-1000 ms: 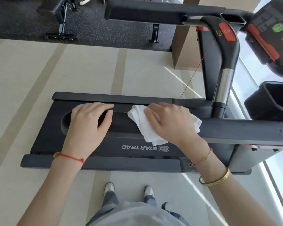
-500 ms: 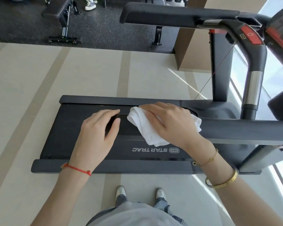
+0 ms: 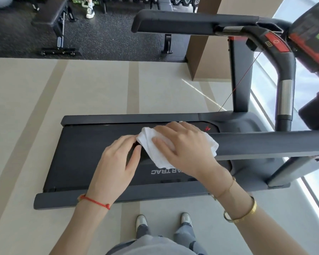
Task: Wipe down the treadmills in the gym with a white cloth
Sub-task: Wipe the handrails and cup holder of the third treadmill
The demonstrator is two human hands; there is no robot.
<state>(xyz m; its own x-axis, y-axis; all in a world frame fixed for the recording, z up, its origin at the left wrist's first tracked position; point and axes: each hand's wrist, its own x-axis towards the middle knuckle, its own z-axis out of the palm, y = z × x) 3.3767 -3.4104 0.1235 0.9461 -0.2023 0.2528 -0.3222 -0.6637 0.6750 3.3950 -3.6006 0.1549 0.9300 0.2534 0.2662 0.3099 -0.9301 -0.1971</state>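
From the head camera: the treadmill (image 3: 92, 155) lies with its long axis running left to right, belt end to the left, console (image 3: 313, 43) and uprights off to the right. The near handrail (image 3: 273, 144) runs the same way, crossing above the deck. The right hand (image 3: 184, 148) lies flat, fingers spread, pressing the white cloth (image 3: 151, 146) onto the left end of that rail; the cloth drapes over it, bunched, trailing toward the near side. The left hand (image 3: 116, 166) sits just left of it, fingers curled over the rail's tip, fingertips touching the cloth's edge. The far handrail (image 3: 182, 24) hangs above the floor (image 3: 44, 100) beyond the deck. A weight bench (image 3: 53, 21) stands far left on dark matting, a brown pillar (image 3: 210, 48) far right. A thin red cord (image 3: 241, 83) slants down from the console. The person's shoes (image 3: 142, 221) stand on the near floor.
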